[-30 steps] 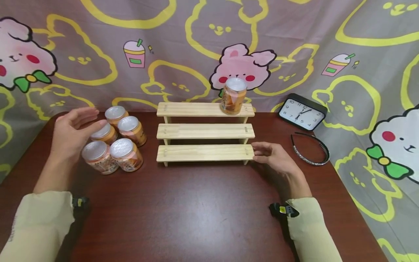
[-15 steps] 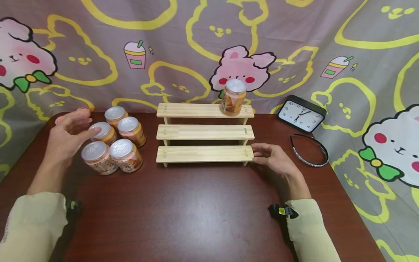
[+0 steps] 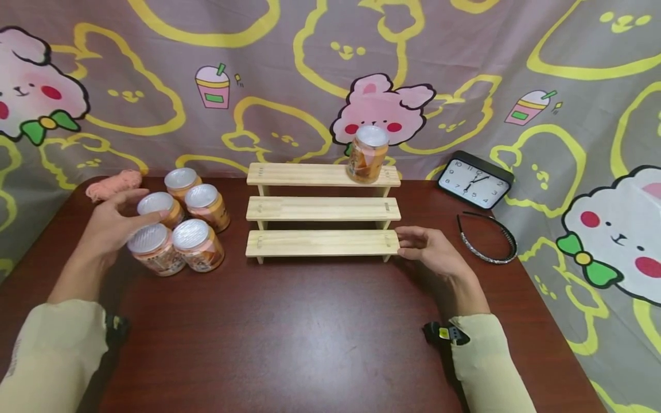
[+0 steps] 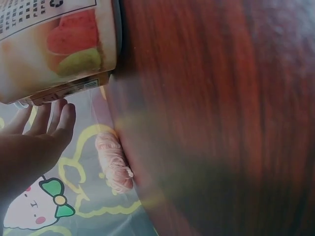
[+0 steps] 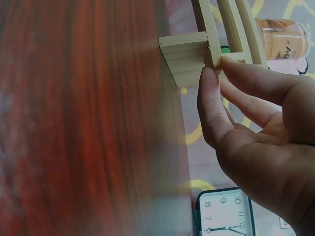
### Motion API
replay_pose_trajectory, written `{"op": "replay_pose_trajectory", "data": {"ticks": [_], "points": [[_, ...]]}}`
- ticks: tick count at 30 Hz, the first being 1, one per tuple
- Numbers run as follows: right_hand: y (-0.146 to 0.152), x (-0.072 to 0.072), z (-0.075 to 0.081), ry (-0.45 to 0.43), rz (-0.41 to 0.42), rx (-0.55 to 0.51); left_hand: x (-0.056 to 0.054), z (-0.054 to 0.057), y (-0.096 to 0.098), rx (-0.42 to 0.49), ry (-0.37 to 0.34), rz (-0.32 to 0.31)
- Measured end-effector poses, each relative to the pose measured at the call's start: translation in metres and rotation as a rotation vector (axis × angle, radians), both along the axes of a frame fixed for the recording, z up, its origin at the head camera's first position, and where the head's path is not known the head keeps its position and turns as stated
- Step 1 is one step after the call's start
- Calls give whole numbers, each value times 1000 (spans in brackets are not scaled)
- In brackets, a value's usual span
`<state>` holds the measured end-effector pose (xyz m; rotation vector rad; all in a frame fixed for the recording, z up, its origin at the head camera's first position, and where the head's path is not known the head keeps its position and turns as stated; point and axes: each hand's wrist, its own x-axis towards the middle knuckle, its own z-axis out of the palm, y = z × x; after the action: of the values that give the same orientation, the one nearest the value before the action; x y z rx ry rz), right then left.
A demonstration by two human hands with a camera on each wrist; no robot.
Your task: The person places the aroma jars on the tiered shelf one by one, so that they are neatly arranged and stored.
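In the head view my left hand (image 3: 108, 223) curves round the rear-left orange can (image 3: 162, 211), thumb across its front and fingers at its far left side. Several like cans are grouped with it, among them a front-left can (image 3: 157, 249). That front-left can's fruit-printed label (image 4: 74, 44) fills the top of the left wrist view and hides my thumb. My right hand (image 3: 436, 252) pinches the right end of the lowest board of a three-tier wooden stand (image 3: 322, 244), thumb and forefinger at the board's end in the right wrist view. Another can (image 3: 368, 158) stands upright on the top tier's right.
Behind the left hand lies a pink yarn bundle (image 3: 115, 184). To the right of the stand are a black-framed clock (image 3: 476, 180) and a headband (image 3: 488, 244). A patterned curtain (image 3: 289, 69) hangs along the back of the dark wood table (image 3: 310, 332).
My left hand first drew left, uncovering the pink yarn, then came in round the rear-left can. My right hand stays on the stand, and the cans keep their places.
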<state>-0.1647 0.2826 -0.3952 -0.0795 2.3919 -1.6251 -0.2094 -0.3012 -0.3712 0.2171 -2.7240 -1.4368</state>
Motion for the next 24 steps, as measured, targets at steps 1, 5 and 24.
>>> {"op": "replay_pose_trajectory", "data": {"ticks": [1,5,24], "points": [[0,0,0,-1,-3,0,-1,0,0,4,-13,-6],[1,0,0,-2,-6,-2,-3,2,0,20,-74,-21],[1,0,0,-2,-6,4,-2,6,2,-58,173,61]]}}
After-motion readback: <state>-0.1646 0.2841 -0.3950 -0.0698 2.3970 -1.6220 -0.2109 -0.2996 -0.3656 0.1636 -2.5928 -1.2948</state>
